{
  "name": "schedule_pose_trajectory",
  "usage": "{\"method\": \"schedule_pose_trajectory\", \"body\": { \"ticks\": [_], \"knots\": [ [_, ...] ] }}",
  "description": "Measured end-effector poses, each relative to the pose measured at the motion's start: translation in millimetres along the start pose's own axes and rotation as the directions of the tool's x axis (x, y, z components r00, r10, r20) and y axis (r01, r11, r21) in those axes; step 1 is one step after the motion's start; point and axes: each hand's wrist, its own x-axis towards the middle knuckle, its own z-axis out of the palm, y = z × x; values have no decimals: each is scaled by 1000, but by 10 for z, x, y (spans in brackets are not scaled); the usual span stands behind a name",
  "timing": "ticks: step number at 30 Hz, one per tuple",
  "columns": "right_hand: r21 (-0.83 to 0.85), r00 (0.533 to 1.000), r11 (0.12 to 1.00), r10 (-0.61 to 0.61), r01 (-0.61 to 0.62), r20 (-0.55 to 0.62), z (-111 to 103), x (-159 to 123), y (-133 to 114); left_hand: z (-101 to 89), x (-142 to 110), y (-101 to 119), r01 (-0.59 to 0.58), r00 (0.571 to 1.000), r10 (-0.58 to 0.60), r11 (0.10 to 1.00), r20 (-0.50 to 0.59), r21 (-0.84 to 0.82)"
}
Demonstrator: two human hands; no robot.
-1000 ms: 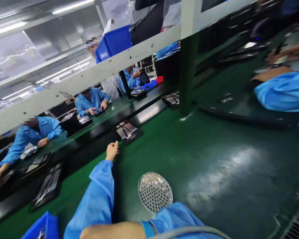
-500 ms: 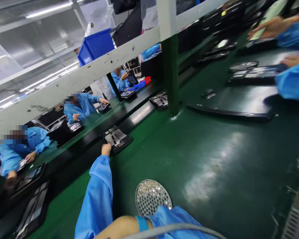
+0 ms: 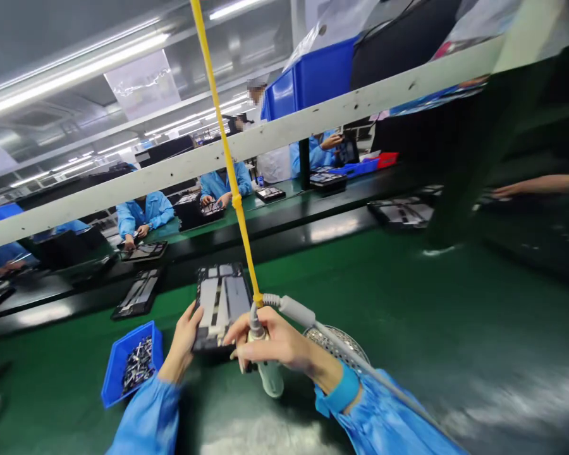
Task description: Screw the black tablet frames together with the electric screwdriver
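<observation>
My left hand (image 3: 183, 346) grips the lower left edge of a dark tablet-sized device frame (image 3: 220, 306), which lies on the green bench mat with its inner metal parts facing up. My right hand (image 3: 275, 338) is shut around a white electric screwdriver (image 3: 265, 360), right next to the frame's lower right corner. A grey cable (image 3: 308, 313) runs from the screwdriver, and a yellow cord (image 3: 227, 158) rises from it. Left of my left hand stands a small blue bin (image 3: 123, 373) holding several dark screws. A round perforated metal tray (image 3: 336, 338) lies partly hidden behind my right wrist.
Another device frame (image 3: 137, 292) lies on the black bench edge ahead. A pale rail (image 3: 265, 142) crosses the view. Beyond it, co-workers in blue smocks (image 3: 140, 213) handle devices at a facing bench. A co-worker's bare forearm (image 3: 535, 186) reaches in at right.
My left hand has moved from the bench edge and now grips the device frame nearer me. My right hand has come into view holding the screwdriver. The blue bin now shows more fully.
</observation>
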Motion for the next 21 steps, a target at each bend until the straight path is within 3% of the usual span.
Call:
{"method": "schedule_pose_trajectory", "body": {
  "ticks": [2,4,7,9,10,13,15,18,21],
  "knots": [
    [76,977,994,-61,78,-206,25,-107,260,-389,-306,-258,70,997,-71,997,-38,-24],
    [129,918,988,-31,89,-396,75,-188,488,-674,-498,-502,104,991,-103,995,-83,6],
    [109,833,994,59,1,-550,136,-244,536,-866,-698,-701,169,978,-154,980,-144,102],
    [8,800,1000,-3,9,-600,93,-280,350,-850,-844,-705,215,973,-199,965,-114,151],
    [-39,753,998,-60,46,-655,37,-314,224,-808,-924,-683,226,973,-215,957,-79,182],
    [-155,547,977,-211,147,-810,-197,-492,-90,-608,-1156,-589,200,968,-243,905,70,376],
    [-218,440,962,-268,162,-857,-324,-638,-161,-471,-1247,-526,112,955,-244,826,171,553],
    [-274,405,952,-305,134,-862,-396,-804,-90,-392,-1177,-408,-32,938,-232,680,257,732],
    [-328,399,939,-341,101,-851,-394,-865,10,-569,-870,-201,-80,958,-167,628,234,774]
  ]
}}
